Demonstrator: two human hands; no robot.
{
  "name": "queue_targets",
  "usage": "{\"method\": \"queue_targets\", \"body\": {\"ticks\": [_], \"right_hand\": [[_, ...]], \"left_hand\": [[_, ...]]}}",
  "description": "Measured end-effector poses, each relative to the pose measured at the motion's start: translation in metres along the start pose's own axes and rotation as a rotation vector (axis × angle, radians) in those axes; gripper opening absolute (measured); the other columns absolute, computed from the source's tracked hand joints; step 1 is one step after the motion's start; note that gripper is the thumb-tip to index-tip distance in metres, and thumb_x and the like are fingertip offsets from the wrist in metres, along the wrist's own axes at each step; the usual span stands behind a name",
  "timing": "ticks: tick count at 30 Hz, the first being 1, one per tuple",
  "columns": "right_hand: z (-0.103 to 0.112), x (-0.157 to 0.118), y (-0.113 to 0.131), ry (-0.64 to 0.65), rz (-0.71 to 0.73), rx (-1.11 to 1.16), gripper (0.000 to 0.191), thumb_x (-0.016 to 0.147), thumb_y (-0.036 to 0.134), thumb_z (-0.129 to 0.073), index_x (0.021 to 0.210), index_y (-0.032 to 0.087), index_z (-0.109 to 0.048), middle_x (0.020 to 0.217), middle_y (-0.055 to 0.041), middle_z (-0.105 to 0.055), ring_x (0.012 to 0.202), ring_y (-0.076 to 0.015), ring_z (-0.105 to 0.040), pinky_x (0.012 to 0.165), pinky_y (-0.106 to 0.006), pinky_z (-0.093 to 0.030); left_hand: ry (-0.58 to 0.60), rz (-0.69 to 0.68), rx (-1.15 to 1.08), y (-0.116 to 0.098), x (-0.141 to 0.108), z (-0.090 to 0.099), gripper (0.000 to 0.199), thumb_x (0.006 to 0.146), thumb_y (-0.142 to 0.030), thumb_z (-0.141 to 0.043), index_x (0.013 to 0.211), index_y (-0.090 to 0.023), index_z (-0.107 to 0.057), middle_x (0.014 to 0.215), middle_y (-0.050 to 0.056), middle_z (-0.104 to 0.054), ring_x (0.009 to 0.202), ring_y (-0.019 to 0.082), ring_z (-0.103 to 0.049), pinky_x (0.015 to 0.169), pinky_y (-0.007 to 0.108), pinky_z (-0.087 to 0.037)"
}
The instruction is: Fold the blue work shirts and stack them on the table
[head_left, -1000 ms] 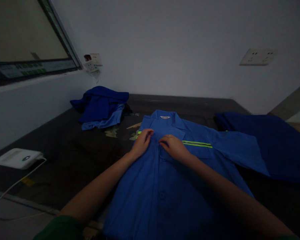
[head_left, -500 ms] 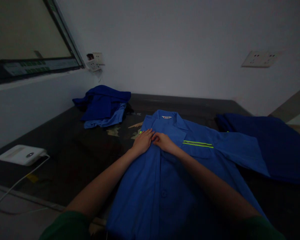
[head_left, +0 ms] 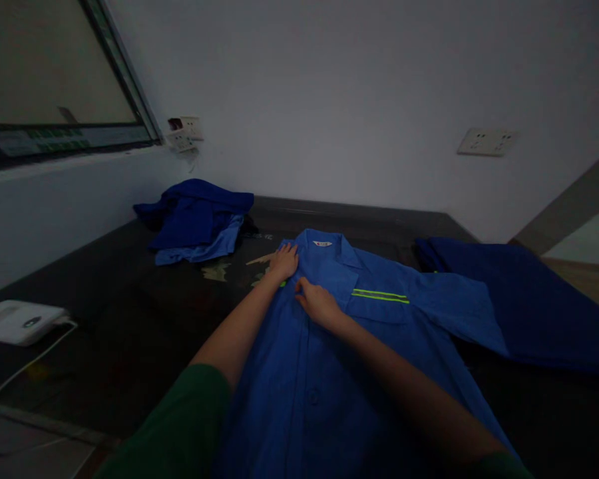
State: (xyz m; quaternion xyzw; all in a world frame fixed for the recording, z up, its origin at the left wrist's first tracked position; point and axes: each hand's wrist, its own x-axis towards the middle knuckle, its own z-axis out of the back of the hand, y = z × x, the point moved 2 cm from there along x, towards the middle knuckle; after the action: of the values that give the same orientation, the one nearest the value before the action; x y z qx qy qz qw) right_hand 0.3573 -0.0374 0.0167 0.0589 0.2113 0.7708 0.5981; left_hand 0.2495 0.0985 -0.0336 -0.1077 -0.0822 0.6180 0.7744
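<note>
One blue shirt [head_left: 307, 362] lies spread on the table [head_left: 144, 346], in the middle, its one collar [head_left: 348, 254] toward the far side. Two yellow-green stripes [head_left: 379, 295] show on its right part. The left hand [head_left: 283, 261] rests flat on the shirt, left of the collar, fingers extended. The right hand [head_left: 315, 301] is nearer, at the shirt front, its fingers bent and narrow; I cannot tell if they pinch it. One clothes pile [head_left: 190, 213] lies far left, one dark blue cloth [head_left: 529, 306] right, one white box [head_left: 24, 322] near left.
</note>
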Motion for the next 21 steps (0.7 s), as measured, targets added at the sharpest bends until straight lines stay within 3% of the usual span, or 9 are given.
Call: {"method": "queue_targets", "body": {"ticks": [5, 10, 16, 21], "right_hand": [[0.003, -0.014, 0.002, -0.014, 0.010, -0.196, 0.029, 0.096, 0.031, -0.044, 0.122, 0.020, -0.048, 0.095, -0.0108, -0.071, 0.085, -0.0240, -0.069, 0.071, -0.031, -0.047], [0.006, -0.029, -0.012, -0.194, 0.175, -0.332, 0.029, 0.088, 0.027, -0.060, 0.115, 0.018, -0.056, 0.114, -0.0130, -0.062, 0.105, -0.0259, -0.059, 0.082, -0.035, -0.048], [0.005, -0.037, -0.020, -0.328, 0.246, -0.217, 0.030, 0.081, 0.024, -0.070, 0.109, 0.018, -0.061, 0.115, -0.0123, -0.061, 0.104, -0.0265, -0.057, 0.085, -0.040, -0.050], [-0.014, -0.044, -0.010, -0.305, 0.486, -0.204, 0.035, 0.090, 0.023, -0.057, 0.123, 0.012, -0.059, 0.133, -0.0161, -0.056, 0.125, -0.0263, -0.050, 0.106, -0.046, -0.040]], "left_hand": [[-0.034, 0.105, 0.040, 0.001, 0.008, -0.008, 0.053, 0.097, -0.043, -0.022, 0.147, -0.028, -0.035, 0.156, 0.005, -0.028, 0.145, 0.024, -0.021, 0.116, 0.052, -0.016], [-0.009, 0.140, 0.058, 0.000, 0.007, -0.009, 0.058, 0.095, -0.048, -0.022, 0.149, -0.029, -0.029, 0.158, 0.005, -0.019, 0.146, 0.023, -0.015, 0.117, 0.053, -0.010], [-0.007, 0.156, 0.064, 0.002, 0.010, -0.011, 0.059, 0.094, -0.048, -0.023, 0.150, -0.029, -0.027, 0.158, 0.004, -0.019, 0.146, 0.022, -0.015, 0.117, 0.051, -0.010], [-0.023, 0.150, 0.060, 0.003, 0.010, -0.013, 0.058, 0.094, -0.048, -0.024, 0.149, -0.030, -0.028, 0.158, 0.005, -0.020, 0.146, 0.022, -0.016, 0.117, 0.051, -0.011]]}}
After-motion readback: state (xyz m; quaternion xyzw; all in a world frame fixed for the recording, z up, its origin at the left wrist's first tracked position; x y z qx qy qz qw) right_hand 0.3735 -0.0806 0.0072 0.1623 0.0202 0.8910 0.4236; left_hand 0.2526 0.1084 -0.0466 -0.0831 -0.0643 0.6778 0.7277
